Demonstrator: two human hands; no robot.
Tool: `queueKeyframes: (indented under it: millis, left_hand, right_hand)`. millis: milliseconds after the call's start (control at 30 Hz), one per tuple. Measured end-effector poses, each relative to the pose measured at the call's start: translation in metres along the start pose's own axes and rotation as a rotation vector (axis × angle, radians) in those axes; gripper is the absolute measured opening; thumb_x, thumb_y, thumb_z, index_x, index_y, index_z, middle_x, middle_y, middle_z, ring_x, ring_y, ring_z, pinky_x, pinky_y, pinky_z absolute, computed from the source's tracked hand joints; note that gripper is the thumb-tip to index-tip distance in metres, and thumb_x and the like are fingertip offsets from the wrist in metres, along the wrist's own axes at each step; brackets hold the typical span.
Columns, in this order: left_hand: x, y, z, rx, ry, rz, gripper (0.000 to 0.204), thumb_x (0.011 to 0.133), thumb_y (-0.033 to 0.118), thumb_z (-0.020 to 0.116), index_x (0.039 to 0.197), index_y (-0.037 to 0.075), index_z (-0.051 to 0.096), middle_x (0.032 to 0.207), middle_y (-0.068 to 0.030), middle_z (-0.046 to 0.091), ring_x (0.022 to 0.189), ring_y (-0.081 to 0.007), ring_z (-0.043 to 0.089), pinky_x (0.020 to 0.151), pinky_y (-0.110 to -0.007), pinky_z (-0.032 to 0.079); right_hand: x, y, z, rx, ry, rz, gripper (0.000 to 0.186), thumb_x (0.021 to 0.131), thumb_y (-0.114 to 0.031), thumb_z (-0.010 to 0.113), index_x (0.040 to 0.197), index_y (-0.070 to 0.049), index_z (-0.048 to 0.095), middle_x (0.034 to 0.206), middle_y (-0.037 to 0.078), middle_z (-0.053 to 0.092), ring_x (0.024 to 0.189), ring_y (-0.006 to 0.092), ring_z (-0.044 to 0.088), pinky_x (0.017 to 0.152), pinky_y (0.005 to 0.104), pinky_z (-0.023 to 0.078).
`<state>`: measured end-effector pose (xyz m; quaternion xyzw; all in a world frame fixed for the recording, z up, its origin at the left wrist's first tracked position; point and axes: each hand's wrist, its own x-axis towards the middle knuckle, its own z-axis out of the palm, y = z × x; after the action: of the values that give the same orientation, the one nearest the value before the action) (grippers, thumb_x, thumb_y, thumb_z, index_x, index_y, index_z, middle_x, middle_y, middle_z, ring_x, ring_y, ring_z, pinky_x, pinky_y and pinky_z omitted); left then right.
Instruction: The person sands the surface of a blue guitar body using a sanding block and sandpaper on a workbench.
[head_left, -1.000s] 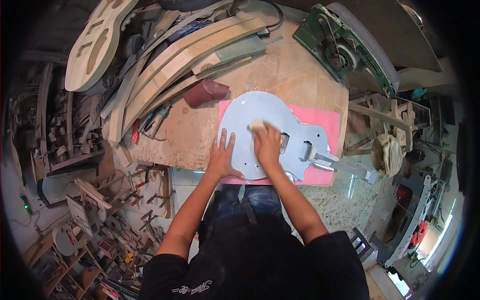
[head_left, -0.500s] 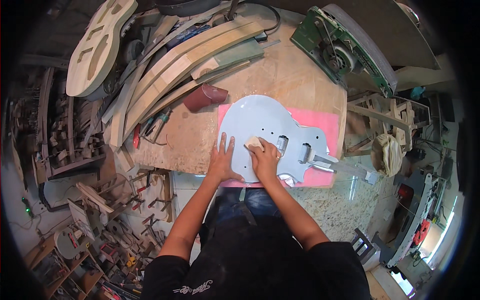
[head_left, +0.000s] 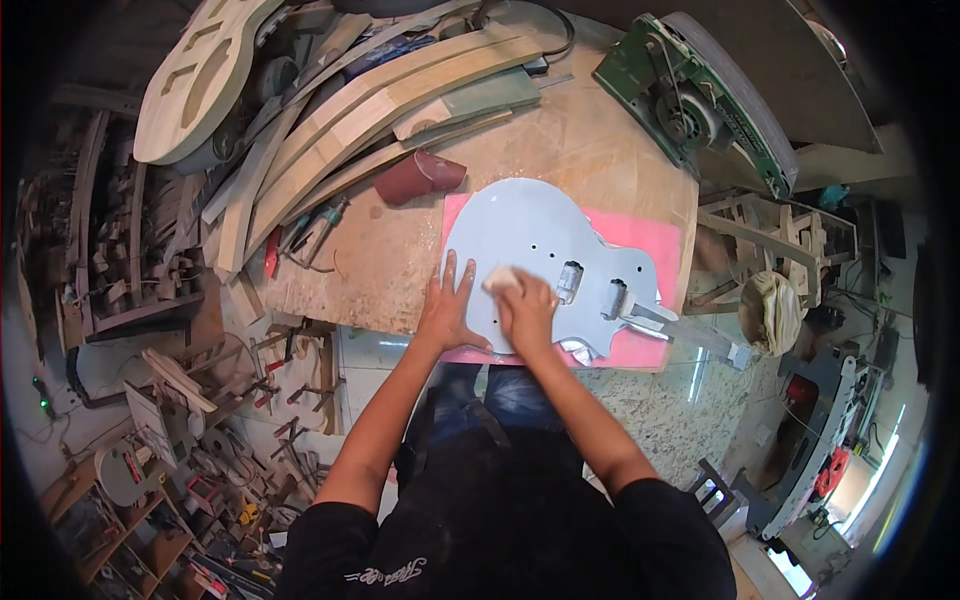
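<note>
A pale grey electric guitar body (head_left: 500, 225) lies flat on a pink foam sheet (head_left: 640, 235) near the bench's front edge. My left hand (head_left: 447, 308) rests open on its left side, fingers spread, thumb by the near edge. In my right hand (head_left: 530, 312), blurred by motion, a small cream-coloured sanding pad (head_left: 503, 279) is pressed to the guitar's face; its exact make is unclear. Two cut-out cavities show right of that hand. From the body's right end, a wooden stick (head_left: 650, 316) juts out over the sheet.
Curved wooden strips (head_left: 370, 125) are piled at the back left, near an unpainted guitar body (head_left: 195, 95). A dark red sandpaper roll (head_left: 420, 178) lies behind the work. Clamps (head_left: 322, 230) sit at left; a green belt sander (head_left: 690, 110) stands at the back right.
My right hand and the pad have shifted slightly left over the guitar face. My left hand keeps its place on the body. The whole view has moved a little.
</note>
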<state>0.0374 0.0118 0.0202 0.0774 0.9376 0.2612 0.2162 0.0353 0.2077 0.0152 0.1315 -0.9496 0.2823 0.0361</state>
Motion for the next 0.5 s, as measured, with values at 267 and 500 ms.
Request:
queueKeyframes:
  millis: [267, 500]
  left_hand:
    - [-0.027, -0.016, 0.032, -0.431, 0.192, -0.07, 0.164, 0.045, 0.053, 0.102, 0.164, -0.01, 0.01, 0.17, -0.0346, 0.017, 0.159, -0.0451, 0.021, 0.131, -0.047, 0.022]
    - [-0.031, -0.024, 0.039, -0.396, 0.167, -0.086, 0.166, 0.047, 0.055, 0.102, 0.164, -0.01, 0.003, 0.17, -0.0341, 0.019, 0.159, -0.046, 0.02, 0.131, -0.049, 0.019]
  right_hand:
    - [0.067, 0.001, 0.012, -0.154, 0.091, 0.074, 0.027, 0.09, -0.016, 0.071, 0.116, -0.019, 0.075, 0.141, 0.014, 0.062, 0.122, 0.0392, 0.056, 0.101, 0.0575, 0.041]
    - [0.066, -0.015, 0.013, -0.132, -0.087, -0.04, 0.03, 0.087, -0.017, 0.071, 0.116, -0.02, 0.075, 0.14, 0.015, 0.061, 0.123, 0.0399, 0.056, 0.102, 0.0587, 0.041]
